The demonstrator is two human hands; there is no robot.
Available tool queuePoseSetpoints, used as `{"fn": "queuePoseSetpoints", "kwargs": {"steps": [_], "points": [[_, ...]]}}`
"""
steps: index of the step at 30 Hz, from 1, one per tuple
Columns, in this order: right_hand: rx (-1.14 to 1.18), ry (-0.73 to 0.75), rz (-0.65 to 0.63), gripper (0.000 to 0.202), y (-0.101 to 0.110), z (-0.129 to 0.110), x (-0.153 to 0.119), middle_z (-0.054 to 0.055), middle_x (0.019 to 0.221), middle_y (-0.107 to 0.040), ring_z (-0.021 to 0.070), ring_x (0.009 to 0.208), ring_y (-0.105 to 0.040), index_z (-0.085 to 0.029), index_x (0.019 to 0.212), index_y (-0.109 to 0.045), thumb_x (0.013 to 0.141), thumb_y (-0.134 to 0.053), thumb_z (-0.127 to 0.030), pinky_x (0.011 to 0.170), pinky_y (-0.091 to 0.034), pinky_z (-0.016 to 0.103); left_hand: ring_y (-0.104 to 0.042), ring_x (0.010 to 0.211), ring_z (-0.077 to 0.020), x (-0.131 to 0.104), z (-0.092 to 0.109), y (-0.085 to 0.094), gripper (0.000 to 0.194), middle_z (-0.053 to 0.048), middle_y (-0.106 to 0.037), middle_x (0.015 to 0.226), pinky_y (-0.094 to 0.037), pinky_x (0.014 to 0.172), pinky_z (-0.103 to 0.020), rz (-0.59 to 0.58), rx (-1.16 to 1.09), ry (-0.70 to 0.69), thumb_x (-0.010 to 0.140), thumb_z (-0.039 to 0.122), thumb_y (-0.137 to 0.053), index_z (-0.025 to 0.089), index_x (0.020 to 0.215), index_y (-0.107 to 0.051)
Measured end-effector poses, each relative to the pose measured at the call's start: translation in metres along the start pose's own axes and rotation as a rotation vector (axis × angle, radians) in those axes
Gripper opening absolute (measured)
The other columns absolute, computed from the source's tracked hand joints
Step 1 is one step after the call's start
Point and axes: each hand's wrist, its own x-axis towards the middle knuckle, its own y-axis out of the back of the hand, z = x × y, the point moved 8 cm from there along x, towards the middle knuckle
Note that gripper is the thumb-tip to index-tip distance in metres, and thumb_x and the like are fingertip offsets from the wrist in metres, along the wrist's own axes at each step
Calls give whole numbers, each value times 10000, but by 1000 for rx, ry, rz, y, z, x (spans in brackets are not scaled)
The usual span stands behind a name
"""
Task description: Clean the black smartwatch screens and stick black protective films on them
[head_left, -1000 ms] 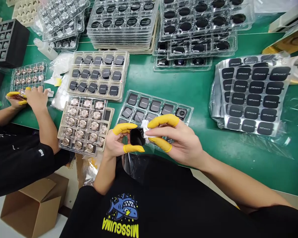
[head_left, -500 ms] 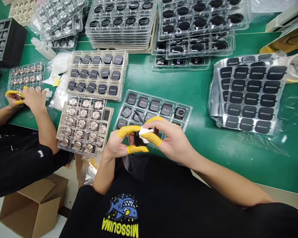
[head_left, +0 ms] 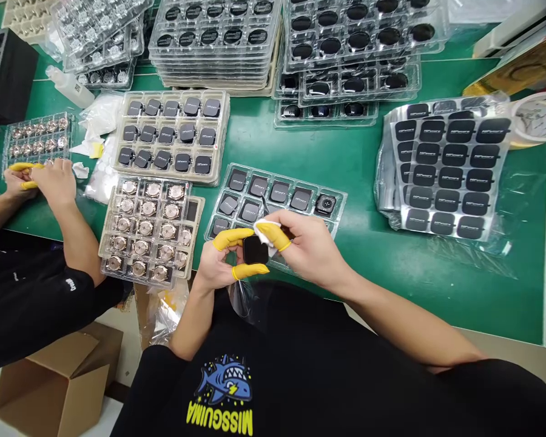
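My left hand [head_left: 221, 258], with yellow finger cots on finger and thumb, grips a square smartwatch body [head_left: 255, 250] by its edges, its black screen face showing. My right hand [head_left: 307, 246] pinches a crumpled white cloth [head_left: 262, 232] at the watch's upper right edge. A thin dark pointed tool, perhaps tweezers [head_left: 264, 205], sticks out past the right fingers. Below my left hand hangs a piece of transparent film [head_left: 242, 298]. Just beyond both hands lies a transparent plastic tray [head_left: 341, 203] of watch bodies, most with dark covers and one with its sensor back [head_left: 325, 204] showing.
A co-worker's hands [head_left: 50, 182] work at the left. Trays of watches [head_left: 145, 227] and of covered watch bodies [head_left: 170, 136] stand left of centre. Stacked trays [head_left: 216, 67] line the back. Sheets of black stickers [head_left: 450, 170] and a tape roll [head_left: 537, 118] lie right.
My right hand has shifted slightly right with the cloth, uncovering more of the black watch screen. The dark tool now points more upright. The whole view has shifted slightly.
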Motion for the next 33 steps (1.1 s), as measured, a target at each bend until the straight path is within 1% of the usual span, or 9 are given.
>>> {"fn": "queuePoseSetpoints", "kwargs": {"steps": [3, 6, 8, 13, 17, 23, 27, 30, 33], "points": [[23, -30, 135, 150, 21, 10, 2, -2, 791, -758, 162, 648, -646, -241, 964, -748, 1093, -699, -303, 591, -482, 293, -660, 535, -76, 2, 6, 5, 718, 39, -776, 758, -625, 577, -181, 41, -5, -14, 683, 548, -1102, 209, 1266, -857], [-16, 82, 220, 172, 40, 2, -2, 22, 863, -797, 200, 765, -723, -275, 1001, -801, 1121, -723, -371, 686, -560, 339, -666, 545, -81, 3, 9, 10, 701, 43, -753, 743, -627, 577, -183, 68, -12, -10, 687, 534, -1105, 210, 1260, -862], [-48, 161, 222, 142, 45, -8, -7, 30, 909, -817, 210, 808, -745, -295, 1039, -824, 1119, -740, -378, 714, -588, 349, -675, 552, -89, 5, 8, 10, 711, 38, -752, 743, -630, 576, -191, 64, -29, 2, 693, 547, -1100, 207, 1269, -860], [-35, 237, 58, 66, 33, -25, -14, 19, 926, -821, 169, 689, -712, -288, 1157, -781, 1102, -768, -321, 613, -567, 297, -712, 595, -92, 7, 9, 4, 710, 22, -806, 823, -639, 603, -191, 2, -94, -3, 720, 512, -1094, 234, 1322, -840], [-131, 374, -45, 81, 19, -38, -14, 20, 905, -816, 174, 751, -747, -279, 1131, -764, 1100, -731, -211, 684, -577, 289, -720, 600, -104, 7, 7, 1, 742, -3, -812, 844, -648, 608, -201, -31, -67, 27, 726, 550, -1082, 194, 1325, -828], [-293, 320, -22, 98, 12, -27, 0, 25, 843, -765, 182, 721, -679, -251, 1024, -713, 1100, -669, -208, 665, -508, 315, -633, 500, -90, 4, 6, 2, 733, 40, -740, 711, -592, 515, -195, -5, 41, -5, 669, 582, -1101, 197, 1239, -849], [-272, 207, 17, 106, 22, -12, 6, 17, 841, -744, 172, 677, -613, -258, 984, -675, 1079, -658, -215, 627, -478, 318, -633, 500, -86, 7, 8, 6, 748, 34, -751, 712, -596, 504, -189, 47, 8, 24, 631, 598, -1113, 187, 1203, -860], [-130, 212, 70, 88, 34, -18, 2, 3, 845, -739, 154, 646, -578, -265, 1011, -686, 1079, -685, -210, 574, -455, 298, -661, 532, -87, 9, 13, 10, 735, 18, -783, 753, -608, 521, -180, 74, -2, 25, 617, 589, -1122, 190, 1181, -871], [-87, 281, 38, 91, 37, -36, -5, 5, 876, -770, 152, 657, -607, -269, 1053, -714, 1063, -713, -179, 562, -468, 292, -657, 538, -82, 10, 14, 11, 747, 19, -777, 751, -607, 529, -172, 87, -13, 45, 597, 590, -1129, 189, 1175, -878]]}}
